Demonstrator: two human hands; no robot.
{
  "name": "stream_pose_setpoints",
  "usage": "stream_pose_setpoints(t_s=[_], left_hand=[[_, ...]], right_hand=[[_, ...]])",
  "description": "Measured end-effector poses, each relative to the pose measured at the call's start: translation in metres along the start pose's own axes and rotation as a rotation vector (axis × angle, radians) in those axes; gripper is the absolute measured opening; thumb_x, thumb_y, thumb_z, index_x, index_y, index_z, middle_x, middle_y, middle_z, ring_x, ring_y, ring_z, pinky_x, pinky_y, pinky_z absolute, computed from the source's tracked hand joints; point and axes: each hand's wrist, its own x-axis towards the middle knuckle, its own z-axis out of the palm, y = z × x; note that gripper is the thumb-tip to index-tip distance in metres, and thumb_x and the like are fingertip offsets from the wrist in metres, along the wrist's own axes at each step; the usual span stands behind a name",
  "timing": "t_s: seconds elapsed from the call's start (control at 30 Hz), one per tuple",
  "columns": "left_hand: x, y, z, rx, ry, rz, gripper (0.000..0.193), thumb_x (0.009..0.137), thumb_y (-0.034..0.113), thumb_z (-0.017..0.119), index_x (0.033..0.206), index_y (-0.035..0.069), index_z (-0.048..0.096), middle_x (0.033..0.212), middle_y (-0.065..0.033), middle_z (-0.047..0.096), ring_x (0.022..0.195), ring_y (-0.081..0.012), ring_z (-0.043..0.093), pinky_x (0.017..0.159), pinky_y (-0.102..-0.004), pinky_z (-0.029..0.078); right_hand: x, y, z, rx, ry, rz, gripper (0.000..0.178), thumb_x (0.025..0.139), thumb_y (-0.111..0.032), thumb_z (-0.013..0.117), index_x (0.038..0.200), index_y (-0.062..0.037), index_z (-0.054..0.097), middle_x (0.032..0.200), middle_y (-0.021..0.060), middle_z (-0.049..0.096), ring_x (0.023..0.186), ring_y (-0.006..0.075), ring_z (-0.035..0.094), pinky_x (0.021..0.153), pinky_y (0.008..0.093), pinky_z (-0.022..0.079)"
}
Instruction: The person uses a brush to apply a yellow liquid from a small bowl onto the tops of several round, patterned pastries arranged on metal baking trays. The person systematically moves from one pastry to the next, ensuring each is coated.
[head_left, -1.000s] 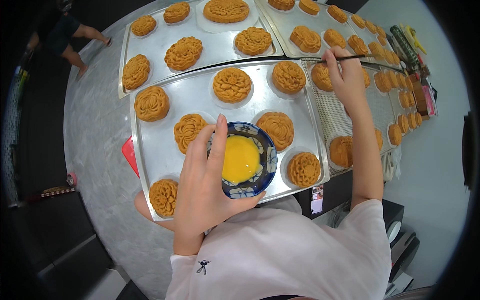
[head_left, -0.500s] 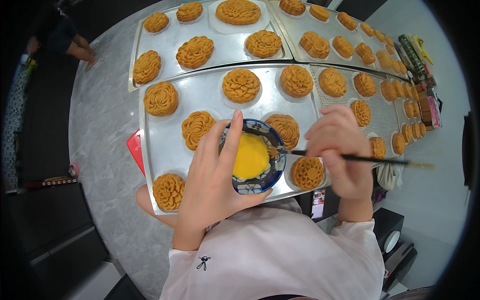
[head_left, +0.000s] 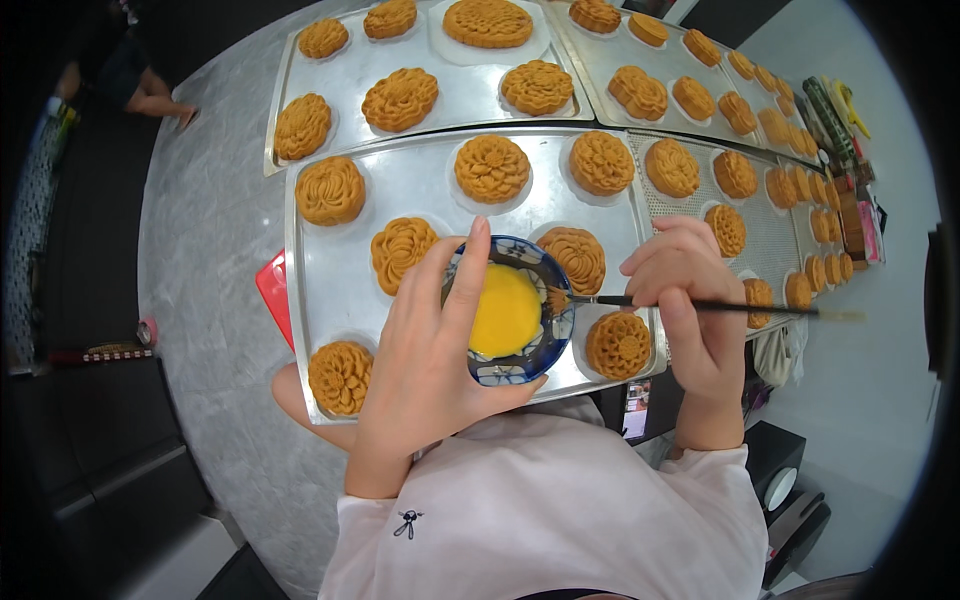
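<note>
A blue-and-white patterned bowl (head_left: 548, 330) holds bright yellow liquid (head_left: 505, 312) that looks like beaten egg. My left hand (head_left: 425, 350) grips the bowl by its left side, thumb round the near rim and fingers along the far left. Between the fingers and thumb of my right hand (head_left: 692, 300) is a thin black-handled brush (head_left: 612, 300). Its bristles rest against the bowl's inner right wall, beside the liquid. Under and around the bowl is a metal tray (head_left: 350, 285) of golden mooncakes. One mooncake (head_left: 572, 260) sits just beyond the bowl's right rim, another (head_left: 618, 346) below my right hand's brush.
More trays of mooncakes (head_left: 400, 98) lie at the far side, and a perforated tray (head_left: 690, 205) adjoins on the right. A red object (head_left: 274, 298) pokes out at the left. A phone (head_left: 637, 408) lies near the tray's front right corner. Another person's leg (head_left: 160, 100) shows at upper left.
My right hand has shifted slightly right and its fingers have changed position on the brush. The bristles stay at the bowl's inner right wall. My left hand still holds the bowl.
</note>
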Motion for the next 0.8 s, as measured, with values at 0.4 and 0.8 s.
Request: stream_pose_setpoints(t_s=[0.4, 0.8], left_hand=[[0.001, 0.001, 0.003, 0.008, 0.014, 0.005, 0.131, 0.055, 0.031, 0.097, 0.161, 0.000, 0.026, 0.143, -0.0273, 0.046, 0.130, -0.0443, 0.051, 0.106, -0.0497, 0.047], [0.000, -0.001, 0.004, 0.019, 0.015, -0.010, 0.134, 0.051, 0.029, 0.097, 0.161, 0.000, 0.025, 0.144, -0.0279, 0.049, 0.131, -0.0433, 0.052, 0.108, -0.0486, 0.046]], right_hand=[[0.004, 0.132, -0.040, -0.075, 0.282, 0.457, 0.032, 0.107, -0.027, 0.052, 0.101, 0.0019, 0.066, 0.087, 0.0079, 0.072, 0.087, 0.0142, 0.069, 0.080, 0.0298, 0.053], [0.008, 0.116, -0.026, 0.040, 0.226, 0.442, 0.021, 0.100, -0.017, 0.057, 0.089, -0.0021, 0.066, 0.089, 0.0117, 0.067, 0.091, 0.0307, 0.062, 0.088, 0.0407, 0.046]])
